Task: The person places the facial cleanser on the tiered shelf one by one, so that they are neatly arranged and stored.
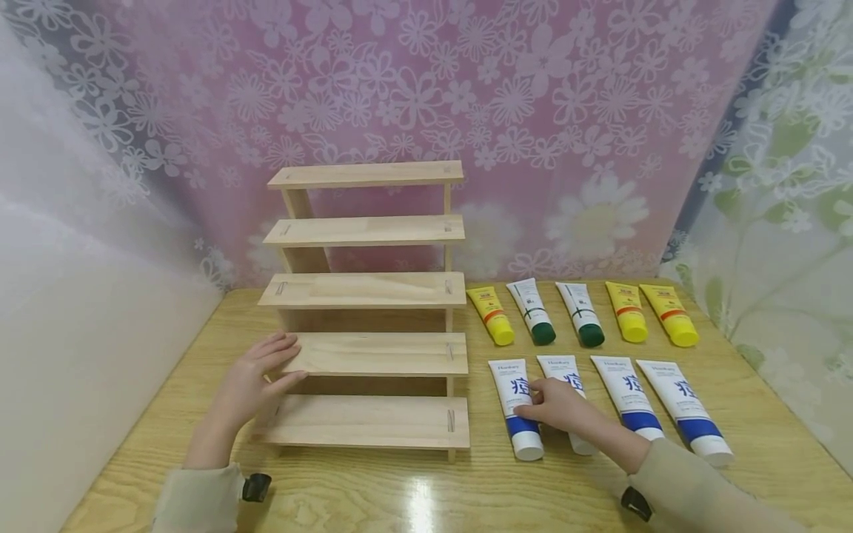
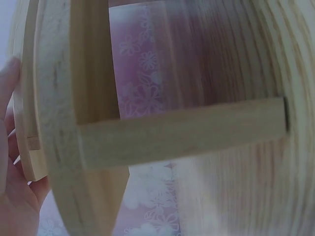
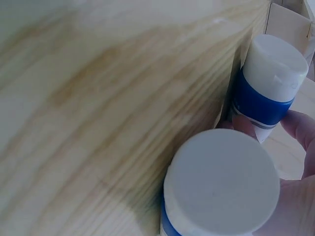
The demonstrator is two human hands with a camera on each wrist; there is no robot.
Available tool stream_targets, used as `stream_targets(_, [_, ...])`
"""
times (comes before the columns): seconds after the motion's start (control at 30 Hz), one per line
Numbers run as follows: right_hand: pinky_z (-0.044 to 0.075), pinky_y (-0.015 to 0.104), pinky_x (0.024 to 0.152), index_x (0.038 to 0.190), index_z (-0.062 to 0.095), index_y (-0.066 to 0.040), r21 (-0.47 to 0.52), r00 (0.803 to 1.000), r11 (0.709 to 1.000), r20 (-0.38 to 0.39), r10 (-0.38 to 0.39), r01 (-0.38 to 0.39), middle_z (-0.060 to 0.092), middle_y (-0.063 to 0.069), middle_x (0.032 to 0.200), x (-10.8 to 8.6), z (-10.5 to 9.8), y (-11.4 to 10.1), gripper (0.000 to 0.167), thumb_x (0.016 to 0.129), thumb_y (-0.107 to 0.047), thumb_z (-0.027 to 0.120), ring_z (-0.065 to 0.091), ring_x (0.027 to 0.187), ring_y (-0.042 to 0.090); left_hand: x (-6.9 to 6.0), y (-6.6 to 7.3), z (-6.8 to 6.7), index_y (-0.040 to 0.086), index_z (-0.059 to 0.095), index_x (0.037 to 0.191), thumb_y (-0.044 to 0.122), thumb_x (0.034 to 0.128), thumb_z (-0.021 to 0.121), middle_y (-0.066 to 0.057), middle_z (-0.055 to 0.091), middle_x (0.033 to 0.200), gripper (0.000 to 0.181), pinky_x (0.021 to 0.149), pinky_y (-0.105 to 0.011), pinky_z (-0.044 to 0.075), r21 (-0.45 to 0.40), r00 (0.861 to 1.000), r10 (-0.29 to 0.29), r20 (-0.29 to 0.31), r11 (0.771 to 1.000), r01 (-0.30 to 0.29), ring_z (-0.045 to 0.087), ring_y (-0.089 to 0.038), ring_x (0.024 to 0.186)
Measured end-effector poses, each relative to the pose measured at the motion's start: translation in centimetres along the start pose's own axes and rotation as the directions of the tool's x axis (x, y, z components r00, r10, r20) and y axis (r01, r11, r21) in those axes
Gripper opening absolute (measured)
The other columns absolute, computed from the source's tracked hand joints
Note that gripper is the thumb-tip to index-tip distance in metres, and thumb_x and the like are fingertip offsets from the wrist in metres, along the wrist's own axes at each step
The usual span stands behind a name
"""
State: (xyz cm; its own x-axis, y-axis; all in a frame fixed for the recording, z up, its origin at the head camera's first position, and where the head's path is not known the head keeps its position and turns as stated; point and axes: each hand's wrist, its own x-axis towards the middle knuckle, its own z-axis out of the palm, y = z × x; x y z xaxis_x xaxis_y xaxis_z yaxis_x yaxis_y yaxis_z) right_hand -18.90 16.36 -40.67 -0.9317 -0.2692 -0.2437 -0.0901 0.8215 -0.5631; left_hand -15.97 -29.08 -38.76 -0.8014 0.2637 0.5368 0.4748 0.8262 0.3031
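A tiered wooden display stand (image 1: 363, 289) with several steps stands on the table. My left hand (image 1: 248, 385) grips the left end of its second-lowest step (image 1: 380, 354), fingers on top and thumb along the front edge. To the right of the stand, my right hand (image 1: 566, 406) pinches the leftmost white-and-blue tube (image 1: 508, 376) of the front row, which lies on the table. In the right wrist view, thumb and fingers flank that tube (image 3: 268, 98) below its cap. A second white-and-blue tube (image 3: 221, 182) lies beneath the hand, partly hidden by it.
Two more white-and-blue tubes (image 1: 626, 392) lie to the right in the front row. Behind them are yellow tubes (image 1: 493, 314) and two white tubes with green caps (image 1: 533, 311). A flowered curtain (image 1: 400, 89) hangs behind the wooden table (image 1: 360, 492).
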Motion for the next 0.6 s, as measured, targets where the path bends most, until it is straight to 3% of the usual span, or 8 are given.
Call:
stream_targets(0.2, [0.043,0.026,0.055,0.118,0.048,0.011,0.014,0.999,0.999,-0.002,0.037,-0.037,0.057,0.007,0.084,0.22,0.27,0.03,0.07,0.073,-0.038,0.07,0.049,0.069,0.016,-0.01,0.04,0.14,-0.002,0.063,0.106,0.018,0.0683,0.076,-0.013,0.057,0.116,0.045,0.096,-0.043,0.035,-0.005,0.999,0.023,-0.028,1.0,-0.024,0.045,-0.033,0.113])
stream_targets(0.6, [0.044,0.025,0.052,0.12,0.044,0.011,0.074,0.995,0.993,0.0,0.096,-0.096,0.052,0.008,0.082,0.13,0.7,-0.48,0.07,0.073,-0.034,0.071,0.05,0.066,0.016,-0.02,-0.01,0.24,-0.002,0.064,0.105,0.017,0.0668,0.076,-0.013,0.058,0.114,0.044,0.097,-0.039,0.035,-0.004,0.999,0.023,-0.04,1.0,-0.023,0.046,-0.032,0.112])
